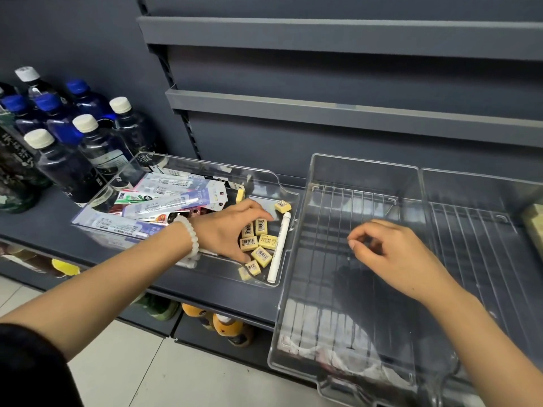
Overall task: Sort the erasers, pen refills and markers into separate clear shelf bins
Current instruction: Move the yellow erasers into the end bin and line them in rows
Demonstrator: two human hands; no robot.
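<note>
A clear bin (pixel 289 198) on the left of the shelf holds several yellow erasers (pixel 267 241), a white marker (pixel 279 248) along its right wall, and a pile of flat pen refill packets (pixel 164 198). My left hand (pixel 226 227) reaches into this bin, its fingers spread over the erasers; whether it grips one is hidden. One eraser (pixel 283 206) lies apart near the bin's far wall. My right hand (pixel 390 254) hovers over a second clear bin (pixel 305 289), fingers loosely curled and holding nothing. This second bin has nothing in it.
Dark bottles (pixel 88 142) with blue and white caps stand at the left of the shelf. A third clear bin (pixel 482 201) sits at the right, with a yellowish object (pixel 533 227) at the frame's edge. Grey shelf rails run above. Drinks fill the lower shelf.
</note>
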